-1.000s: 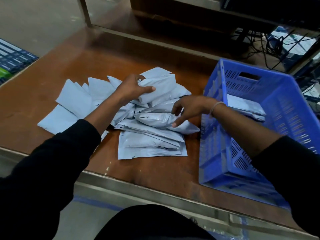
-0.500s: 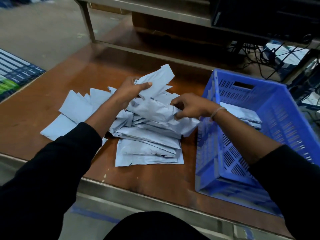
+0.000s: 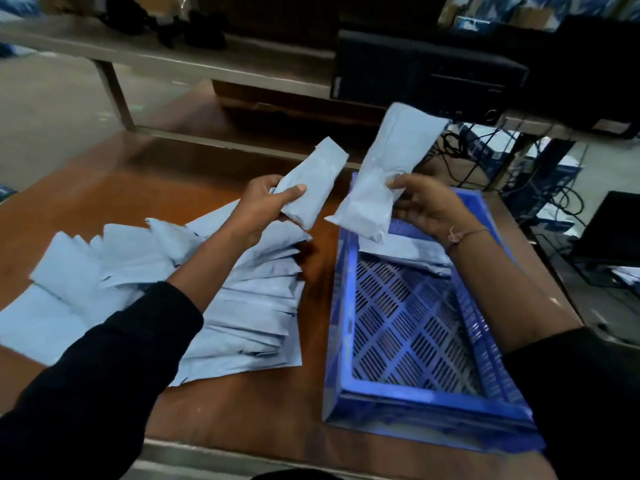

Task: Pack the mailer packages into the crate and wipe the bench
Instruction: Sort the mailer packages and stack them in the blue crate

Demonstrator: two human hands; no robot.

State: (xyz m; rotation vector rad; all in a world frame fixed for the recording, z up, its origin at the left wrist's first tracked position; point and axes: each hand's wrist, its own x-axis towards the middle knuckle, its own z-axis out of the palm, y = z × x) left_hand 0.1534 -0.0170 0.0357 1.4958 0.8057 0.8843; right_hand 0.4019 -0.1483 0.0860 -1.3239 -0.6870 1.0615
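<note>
Nearest the person, black sleeves (image 3: 104, 368) are covering both forearms. Just beyond, a blue crate (image 3: 408, 407) is sitting on the brown bench (image 3: 249, 403), w/ a few mailers (image 3: 408, 251) lying at its far end, directly below the right hand's fingers. Left of the crate, a pile of pale blue mailer packages (image 3: 242, 306) is lying fanned out on the bench, under and behind the left forearm.

Further out, the left hand (image 3: 263, 209) is holding a small mailer (image 3: 311, 185) above the pile: thumb pressing across its front, fingers curling round the back, pkg tilting up and away from the fingertips. The right hand (image 3: 429, 206) is pinching a bigger mailer (image 3: 384, 174) btwn thumb and fingers near its lower end; pkg is rising up past the thumb, over the crate's far left corner. A thin bracelet (image 3: 467, 233) is sitting on the right wrist. The two held pkgs are apart, not touching.

Beyond the fingers, a metal shelf (image 3: 207, 71) and a black box (image 3: 426, 74) are showing, w/ cables (image 3: 460, 147) hanging to the right.
</note>
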